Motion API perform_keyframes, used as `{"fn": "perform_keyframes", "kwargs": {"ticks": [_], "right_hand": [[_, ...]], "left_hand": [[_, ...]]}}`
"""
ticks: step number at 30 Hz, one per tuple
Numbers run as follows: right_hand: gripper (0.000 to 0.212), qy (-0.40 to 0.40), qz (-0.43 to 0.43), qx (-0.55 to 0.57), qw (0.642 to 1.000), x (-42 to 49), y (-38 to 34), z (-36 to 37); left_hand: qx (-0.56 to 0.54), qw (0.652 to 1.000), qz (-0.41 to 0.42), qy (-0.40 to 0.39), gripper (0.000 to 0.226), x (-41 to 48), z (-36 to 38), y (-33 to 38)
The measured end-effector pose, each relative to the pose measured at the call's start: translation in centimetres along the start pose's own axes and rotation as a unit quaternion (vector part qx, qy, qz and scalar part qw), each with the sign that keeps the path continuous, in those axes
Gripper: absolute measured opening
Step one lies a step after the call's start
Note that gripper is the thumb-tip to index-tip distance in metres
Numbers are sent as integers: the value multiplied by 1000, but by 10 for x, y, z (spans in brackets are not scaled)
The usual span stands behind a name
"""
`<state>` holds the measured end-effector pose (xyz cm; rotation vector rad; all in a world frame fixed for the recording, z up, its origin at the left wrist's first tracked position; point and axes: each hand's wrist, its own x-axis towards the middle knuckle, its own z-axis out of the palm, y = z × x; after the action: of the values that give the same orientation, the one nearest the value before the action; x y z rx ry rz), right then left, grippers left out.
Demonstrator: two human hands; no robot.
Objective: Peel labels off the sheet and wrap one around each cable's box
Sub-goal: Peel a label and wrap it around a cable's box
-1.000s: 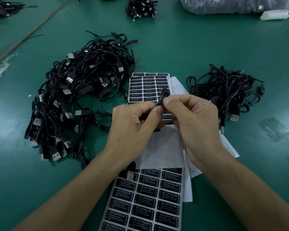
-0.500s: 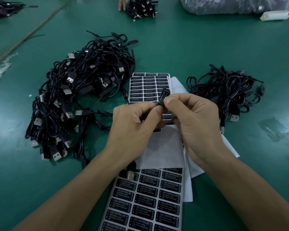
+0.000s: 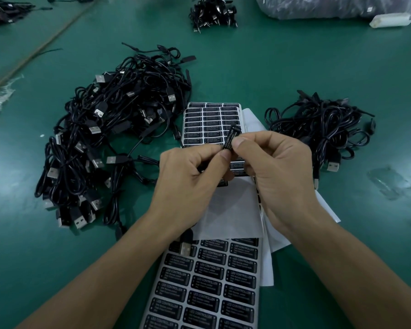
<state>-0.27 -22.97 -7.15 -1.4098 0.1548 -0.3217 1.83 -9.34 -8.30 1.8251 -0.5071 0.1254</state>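
Note:
A small black cable box with "LED CONTROLLER" lettering on its label sticks up between my two hands above the table's middle. My left hand pinches its lower end with thumb and curled fingers. My right hand pinches its side with thumb and forefinger. That cable's USB plug hangs under my left wrist. A label sheet lies behind my hands, and another label sheet lies near me between my forearms.
A big heap of black USB cables lies at the left, a smaller cable pile at the right. White backing paper lies under my hands. A cable bundle and a plastic bag sit at the far edge.
My hands stay almost still on the box; the fingers only shift slightly. A person's hand seen at the far cable bundle half a second ago is gone.

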Motion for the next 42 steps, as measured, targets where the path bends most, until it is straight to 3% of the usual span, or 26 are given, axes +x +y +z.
{"fn": "perform_keyframes", "kwargs": {"ticks": [20, 26, 32, 38, 42], "right_hand": [[11, 17, -96, -117, 988, -5, 2, 0], [35, 53, -71, -117, 989, 0, 7, -4], [25, -10, -100, -96, 990, 2, 8, -4], [9, -16, -113, -78, 990, 2, 4, -3], [12, -16, -126, -102, 987, 2, 2, -3]], "left_hand": [[-11, 1000, -4, 13, 26, -1, 1, -3], [-13, 1000, -3, 21, 36, -1, -1, -2], [-11, 1000, 13, 4, 36, -1, 0, -1], [37, 999, 1, -18, 32, -1, 1, -3], [85, 996, 11, -11, 34, -3, 2, -4]]}}
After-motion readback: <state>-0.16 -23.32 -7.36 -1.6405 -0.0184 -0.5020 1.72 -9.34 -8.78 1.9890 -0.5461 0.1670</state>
